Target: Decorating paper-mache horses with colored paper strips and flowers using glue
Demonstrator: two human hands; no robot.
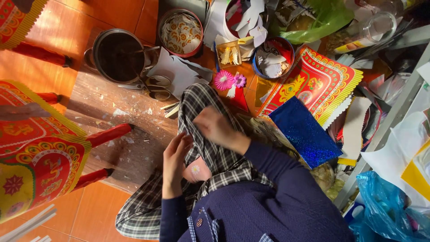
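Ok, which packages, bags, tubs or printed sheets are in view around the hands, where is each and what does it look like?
Blue glitter sheet: right of the hands, rectangular, sparkling blue.
Red printed sheet: above it, red with yellow scalloped border.
Round tub: top centre, red rim, patterned paper inside.
Blue plastic bag: bottom right, crumpled.
Green plastic bag: top right.
Metal pot: upper left, dark inside.

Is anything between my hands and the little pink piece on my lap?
Nothing visible is. The left hand rests on the checked trouser leg right beside the pink piece, apparently touching its edge. The right hand, blurred, is just above it over the knee. The scissors and paper flowers lie farther off.
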